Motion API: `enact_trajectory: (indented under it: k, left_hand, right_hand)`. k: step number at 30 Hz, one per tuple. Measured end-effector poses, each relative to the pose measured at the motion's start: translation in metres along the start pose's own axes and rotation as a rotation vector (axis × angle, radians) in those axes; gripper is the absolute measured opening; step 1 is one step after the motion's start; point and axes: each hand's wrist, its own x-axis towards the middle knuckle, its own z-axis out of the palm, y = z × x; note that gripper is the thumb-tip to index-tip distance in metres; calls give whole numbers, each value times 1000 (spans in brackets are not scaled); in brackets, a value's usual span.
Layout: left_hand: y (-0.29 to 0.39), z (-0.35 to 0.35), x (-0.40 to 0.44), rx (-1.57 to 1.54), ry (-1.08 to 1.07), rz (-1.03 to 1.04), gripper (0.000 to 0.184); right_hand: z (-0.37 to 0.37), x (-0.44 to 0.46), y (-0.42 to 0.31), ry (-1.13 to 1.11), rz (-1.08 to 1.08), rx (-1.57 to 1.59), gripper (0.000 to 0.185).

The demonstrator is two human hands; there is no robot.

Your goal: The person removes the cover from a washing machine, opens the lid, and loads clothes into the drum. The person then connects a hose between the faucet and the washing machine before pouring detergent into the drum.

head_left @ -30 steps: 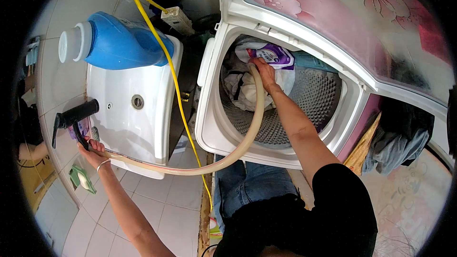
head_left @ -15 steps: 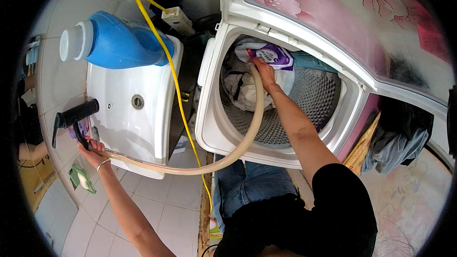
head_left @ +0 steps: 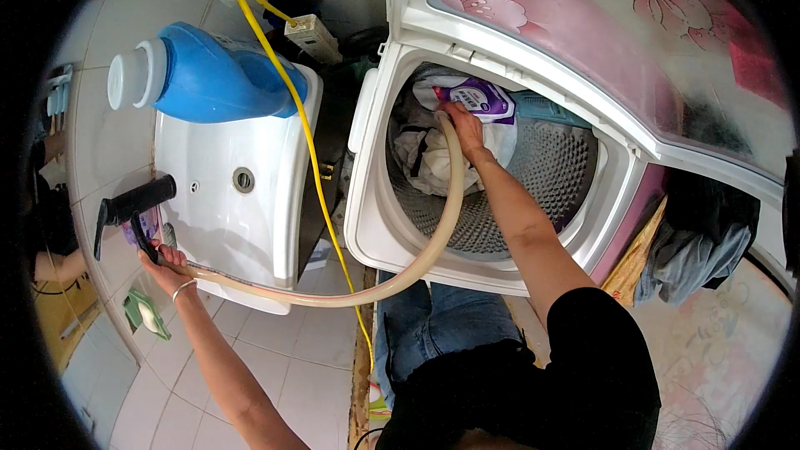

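A cream-coloured hose (head_left: 408, 277) runs in a wide curve from the sink to the washing machine (head_left: 360, 225). My left hand (head_left: 167, 265) is closed around its left end, at the spout of the black faucet (head_left: 137, 200); the fingers partly hide that joint. Inside the drum (head_left: 550, 187), my right hand (head_left: 463, 127) grips the other end, its opening hidden. Below that hand lie light and grey clothes (head_left: 429, 158). A purple-and-white detergent packet (head_left: 483, 100) is just beyond the fingers. The machine's lid (head_left: 567, 25) stands raised.
A large blue detergent bottle (head_left: 221, 75) lies across the far end of the white sink (head_left: 279, 267). One yellow cable (head_left: 312, 150) hangs between sink and machine, crossing the hose. A power strip (head_left: 312, 37) sits behind. Dark and grey clothes (head_left: 692, 242) hang at the right.
The view has shifted very slightly. Both hands keep their grip on the hose, with no other visible change.
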Motion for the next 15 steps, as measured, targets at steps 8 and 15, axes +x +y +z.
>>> enact_trajectory:
  k: [8, 15]
  left_hand:
    - [-1, -2, 1, -16, -18, -7, 39]
    - [-3, -8, 5, -32, -37, -21, 39]
  right_hand:
    - [2, -1, 1, 19, -15, 25, 28]
    - [5, -2, 5, 2, 18, 28, 27]
